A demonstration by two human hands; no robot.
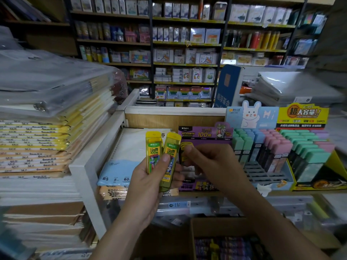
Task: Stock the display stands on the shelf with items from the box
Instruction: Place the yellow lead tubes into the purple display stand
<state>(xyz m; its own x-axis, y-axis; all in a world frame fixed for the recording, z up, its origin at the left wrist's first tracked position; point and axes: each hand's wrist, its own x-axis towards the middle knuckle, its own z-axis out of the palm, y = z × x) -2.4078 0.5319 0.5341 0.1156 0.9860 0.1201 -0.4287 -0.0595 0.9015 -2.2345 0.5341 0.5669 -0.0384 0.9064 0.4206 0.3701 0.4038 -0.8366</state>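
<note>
My left hand (150,177) grips two yellow pencil-lead cases (162,156), held upright in front of the shelf. Just to their right, my right hand (210,160) pinches a third yellow case (185,147) and holds it at the purple Ultraman display stand (202,135). My right hand hides most of that stand's slots. The cardboard box (225,243) with more purple and yellow packs sits at the bottom of the view, below the shelf edge.
Right of the purple stand are a blue bunny display stand (259,147) with pastel cases and a yellow stand (309,147) with green and pink ones. B5 notebooks (120,166) lie to the left, behind a white divider (88,166). Wrapped notebook stacks (47,128) fill the left.
</note>
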